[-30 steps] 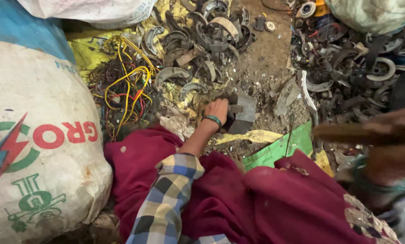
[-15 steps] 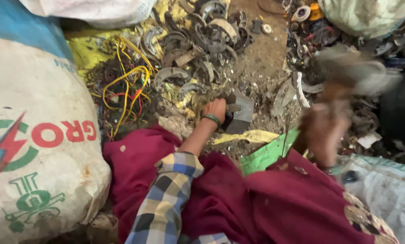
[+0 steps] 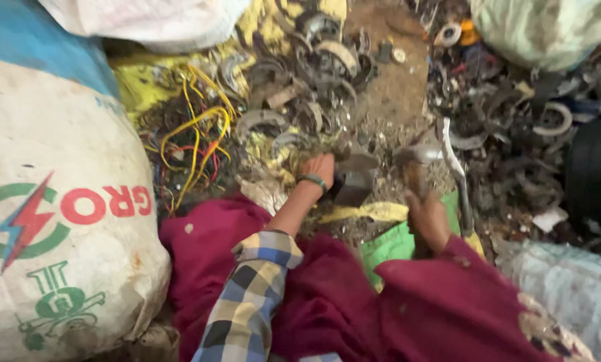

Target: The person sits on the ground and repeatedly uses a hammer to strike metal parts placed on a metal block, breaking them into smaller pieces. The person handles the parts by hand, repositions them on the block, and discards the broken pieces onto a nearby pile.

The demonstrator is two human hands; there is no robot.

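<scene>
— Where is the metal piece [image 3: 354, 175] found?
— On the ground, pinned at its edge by the left hand [image 3: 319, 167], beside the yellow wires [image 3: 196, 134].
— And the right hand [image 3: 426, 218]?
— Its grip is closed around a hammer [image 3: 413, 167], the blurred head held just beside the piece. A printed white sack [image 3: 59, 221] lies at left.

We see a dirt floor [image 3: 397, 94] strewn with metal scrap [image 3: 300, 74], tangled wires [image 3: 193, 134] and bulging sacks [image 3: 52, 221].
</scene>
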